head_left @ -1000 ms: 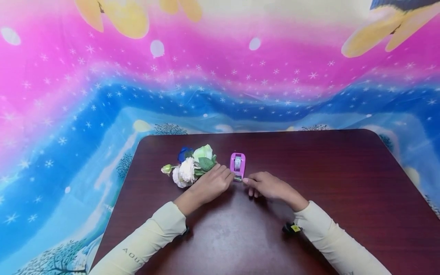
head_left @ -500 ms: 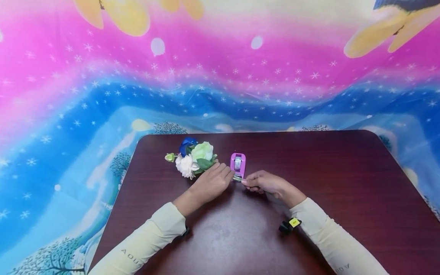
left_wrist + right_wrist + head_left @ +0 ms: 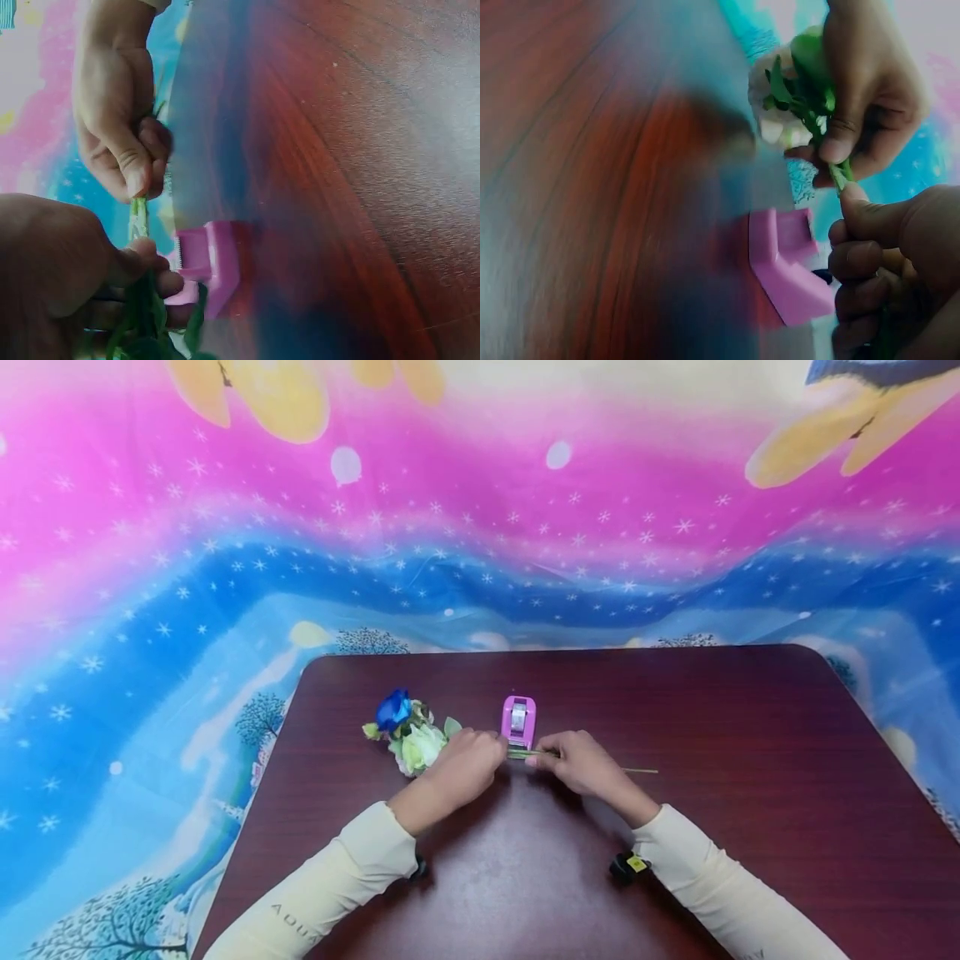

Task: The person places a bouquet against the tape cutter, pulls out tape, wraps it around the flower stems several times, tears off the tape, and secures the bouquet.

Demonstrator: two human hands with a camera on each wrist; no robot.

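Note:
A bunch of flowers lies sideways between my two hands, its heads to the left. My left hand (image 3: 467,764) grips the stems just below the blooms, fingers curled round them. A blue rose (image 3: 393,710) and a pale green rose (image 3: 422,747) show past that hand; a whitish bloom (image 3: 763,94) appears in the right wrist view. My right hand (image 3: 588,767) pinches the green stems (image 3: 521,753) between thumb and fingers, a short way from the left. One thin stem end (image 3: 641,770) sticks out beyond it. A shiny whitish patch (image 3: 138,219) covers the stems between the hands.
Just behind the hands stands a pink tape dispenser (image 3: 529,727) with a roll of clear tape (image 3: 518,717). Everything rests on a dark reddish-brown table (image 3: 720,710). A colourful printed cloth (image 3: 480,552) hangs behind the table's far edge.
The flower heads have turned, bringing the blue and green roses forward and hiding the white bloom in the head view. My right hand has come onto the stems, and a stem end now shows beyond it.

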